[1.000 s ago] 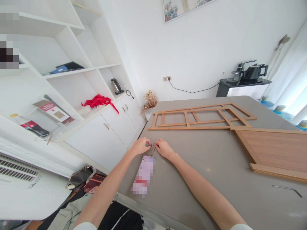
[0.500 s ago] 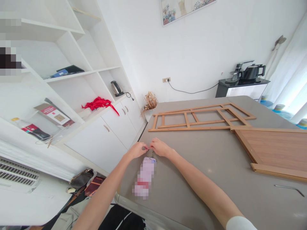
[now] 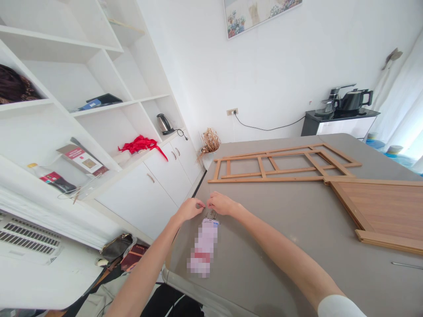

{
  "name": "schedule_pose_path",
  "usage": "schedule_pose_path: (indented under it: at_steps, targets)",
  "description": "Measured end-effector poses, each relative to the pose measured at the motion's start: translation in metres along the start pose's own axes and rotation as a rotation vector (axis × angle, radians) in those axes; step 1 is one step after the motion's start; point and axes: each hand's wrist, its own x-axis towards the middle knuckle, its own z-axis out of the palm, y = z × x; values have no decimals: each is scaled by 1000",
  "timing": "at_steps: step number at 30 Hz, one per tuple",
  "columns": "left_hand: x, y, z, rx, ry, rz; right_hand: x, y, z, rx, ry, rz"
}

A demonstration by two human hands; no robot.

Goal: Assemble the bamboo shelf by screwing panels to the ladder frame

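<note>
My left hand [image 3: 191, 209] is at the table's left edge, thumb and forefinger pinched together; what they hold, if anything, is too small to make out. Just beside it, my right hand [image 3: 220, 203] is also closed, fingertips pointing down over several small metal screws [image 3: 212, 215] on the tabletop. Its fingers hide whatever may be between them. Below the screws lies a phone [image 3: 205, 246], screen up and mostly blurred out.
Flat wooden frames [image 3: 261, 168] lie across the far side of the grey table [image 3: 274, 220]. To the right are a wood panel [image 3: 390, 204] and a thin metal rod [image 3: 406, 265]. White shelves [image 3: 99, 105] stand at left, and a black kettle [image 3: 353, 100] sits on a far cabinet.
My fingertips, close together before, are now slightly apart. More of the screws shows below my right hand. The whole view has shifted a little.
</note>
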Motion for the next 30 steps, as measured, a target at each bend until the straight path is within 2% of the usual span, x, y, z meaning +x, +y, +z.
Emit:
schedule_pose_path:
  at_steps: [5, 12, 22, 25, 30]
  targets:
    - [1, 4, 2, -3, -2, -1, -10, 0, -6, -36, -3, -23]
    - [6, 8, 2, -23, -32, 15, -27, -19, 5, -90, -1, -83]
    - [11, 14, -2, -42, -93, 92, -39, -27, 6, -83, 28, -109]
    - [10, 17, -2, -52, -114, 105, -39, -21, 6, -75, 70, -58]
    - [9, 20, -2, -58, -117, 81, -41, 3, 6, -64, 194, 133]
